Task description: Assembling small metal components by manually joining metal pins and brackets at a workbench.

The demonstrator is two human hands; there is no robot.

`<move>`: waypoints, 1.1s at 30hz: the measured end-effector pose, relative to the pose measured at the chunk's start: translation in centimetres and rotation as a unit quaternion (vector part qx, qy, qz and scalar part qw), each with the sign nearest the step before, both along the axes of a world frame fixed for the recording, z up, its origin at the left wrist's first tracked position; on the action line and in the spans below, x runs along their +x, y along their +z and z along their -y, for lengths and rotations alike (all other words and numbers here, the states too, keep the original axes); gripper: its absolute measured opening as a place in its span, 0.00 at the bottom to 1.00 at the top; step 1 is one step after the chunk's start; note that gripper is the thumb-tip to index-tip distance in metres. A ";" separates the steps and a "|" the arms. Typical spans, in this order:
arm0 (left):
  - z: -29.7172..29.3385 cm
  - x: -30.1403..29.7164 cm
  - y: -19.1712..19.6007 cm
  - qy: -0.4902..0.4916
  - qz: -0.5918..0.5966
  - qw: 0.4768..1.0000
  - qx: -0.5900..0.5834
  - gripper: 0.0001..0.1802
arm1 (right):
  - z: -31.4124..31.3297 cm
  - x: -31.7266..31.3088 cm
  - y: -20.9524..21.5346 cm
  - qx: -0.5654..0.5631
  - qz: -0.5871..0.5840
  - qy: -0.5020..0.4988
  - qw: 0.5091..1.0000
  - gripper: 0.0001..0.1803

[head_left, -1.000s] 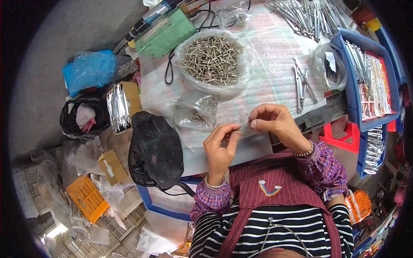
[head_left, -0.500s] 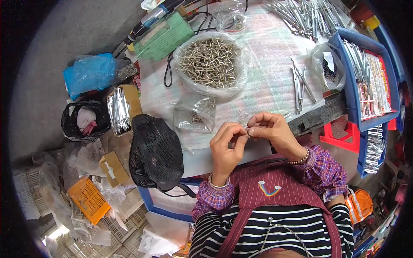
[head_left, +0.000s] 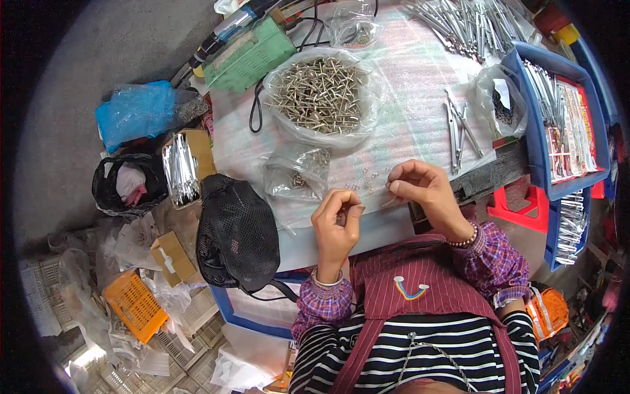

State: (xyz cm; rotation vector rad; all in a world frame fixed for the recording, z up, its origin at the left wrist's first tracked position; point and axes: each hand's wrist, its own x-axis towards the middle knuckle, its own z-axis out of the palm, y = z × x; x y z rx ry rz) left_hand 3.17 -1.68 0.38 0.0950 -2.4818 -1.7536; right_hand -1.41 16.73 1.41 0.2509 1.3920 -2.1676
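My left hand (head_left: pixel 338 223) is raised at the table's near edge, its fingers curled in toward the thumb. Whatever it holds, if anything, is too small or hidden to make out. To its right, my right hand (head_left: pixel 426 194) has thumb and fingertips brought together in a pinch, and what lies between them does not show. Several tiny shiny pieces (head_left: pixel 371 176) lie on the foam-covered table between and beyond the hands. Just past my left hand rests a small clear bag (head_left: pixel 298 174) with a few small metal parts. Farther off stands a big clear bag of long metal screws (head_left: pixel 318 95).
Metal strips (head_left: pixel 454 131) lie right of the big bag, beside a clear bag of dark parts (head_left: pixel 502 108). A blue tray (head_left: pixel 538 125) stands at the right. A black mesh bag (head_left: pixel 237 233) sits left of my hands; a green box (head_left: pixel 249 56) is at the far left.
My hands, which met at the fingertips, have come apart. The left one has drawn back slightly left and nearer; the right one has moved a little to the right.
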 end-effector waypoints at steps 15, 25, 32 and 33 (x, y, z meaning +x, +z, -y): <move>-0.7 -1.7 0.3 -0.089 -0.079 0.962 -0.245 0.09 | 0.5 -0.6 -1.4 0.367 -0.425 0.069 0.824 0.10; 0.5 -1.4 0.1 -0.041 -0.097 0.962 -0.252 0.07 | -0.3 1.0 0.1 0.440 -0.522 0.158 0.713 0.12; 4.5 -1.3 1.4 0.083 -0.058 0.970 -0.221 0.09 | -0.2 0.9 -0.7 0.482 -0.519 0.151 0.690 0.08; 5.7 -1.4 1.3 0.078 -0.060 0.959 -0.266 0.10 | 0.0 0.9 -0.7 0.476 -0.525 0.146 0.690 0.08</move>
